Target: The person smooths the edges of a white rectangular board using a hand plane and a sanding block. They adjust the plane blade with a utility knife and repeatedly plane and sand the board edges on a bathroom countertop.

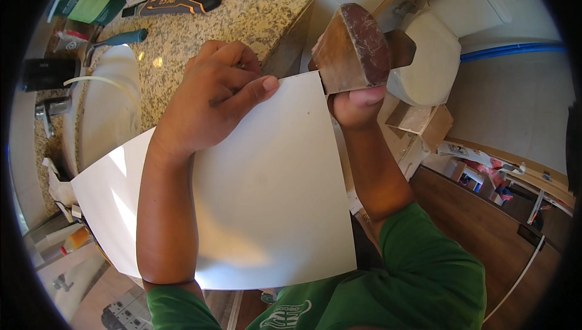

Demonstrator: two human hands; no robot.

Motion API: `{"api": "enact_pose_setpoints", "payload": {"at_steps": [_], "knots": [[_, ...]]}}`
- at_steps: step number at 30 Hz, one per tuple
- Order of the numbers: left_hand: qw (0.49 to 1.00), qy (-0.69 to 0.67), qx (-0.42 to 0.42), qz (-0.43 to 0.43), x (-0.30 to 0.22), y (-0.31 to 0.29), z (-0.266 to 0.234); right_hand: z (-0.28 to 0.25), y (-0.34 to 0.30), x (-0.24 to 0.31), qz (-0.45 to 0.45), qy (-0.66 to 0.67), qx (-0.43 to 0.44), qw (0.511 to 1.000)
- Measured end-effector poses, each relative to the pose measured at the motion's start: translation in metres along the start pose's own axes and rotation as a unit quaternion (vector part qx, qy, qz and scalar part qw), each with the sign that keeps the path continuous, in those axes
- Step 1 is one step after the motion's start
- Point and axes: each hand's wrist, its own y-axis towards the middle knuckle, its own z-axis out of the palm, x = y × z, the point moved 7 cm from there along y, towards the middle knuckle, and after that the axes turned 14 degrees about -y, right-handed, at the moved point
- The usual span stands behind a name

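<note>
A large white panel [273, 172] lies across in front of me, its far edge beside the granite counter. My left hand [212, 96] is closed over that far edge, its thumb on the white face and its fingers curled. At the panel's far right corner, my right hand [359, 107] grips a brown block that looks wrapped in worn sandpaper [357, 51]. The block is against or very near the panel's right edge; whether they touch I cannot tell. Most of the right hand's fingers are hidden behind the block.
On the granite counter [242, 18] lie a utility knife [176, 3], a tool with a teal handle [124, 37] and a white basin [109, 100]. A toilet [427, 57] stands at the right, with a small wooden box [424, 125] nearby. A brown wooden panel [467, 221] is at the lower right.
</note>
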Motion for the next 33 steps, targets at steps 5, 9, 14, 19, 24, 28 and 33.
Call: {"api": "enact_pose_setpoints", "payload": {"at_steps": [5, 9, 14, 19, 24, 28, 33], "knots": [[1.000, 0.015, 0.010, -0.006, 0.001, 0.001, -0.002, -0.028, -0.030, -0.050, 0.057, -0.033, -0.013, 0.998], [1.000, 0.010, -0.012, 0.005, 0.002, 0.003, -0.004, -0.061, -0.070, -0.114, 0.176, -0.022, -0.042, 0.983], [1.000, -0.002, 0.008, 0.011, -0.001, 0.006, 0.000, -0.076, -0.083, -0.094, 0.186, 0.003, -0.049, 0.981], [1.000, 0.015, 0.014, 0.017, -0.004, 0.007, 0.000, -0.032, -0.024, -0.024, 0.036, 0.000, -0.025, 0.999], [1.000, 0.015, 0.001, 0.022, -0.001, 0.005, -0.001, 0.000, 0.005, 0.001, 0.029, 0.024, 0.003, 0.999], [1.000, 0.021, 0.002, 0.014, 0.002, 0.004, -0.002, 0.005, 0.008, 0.005, 0.020, 0.017, -0.044, 0.999], [1.000, 0.013, -0.005, 0.014, 0.002, 0.003, -0.002, 0.004, 0.008, 0.011, 0.026, -0.014, -0.016, 0.999]]}}
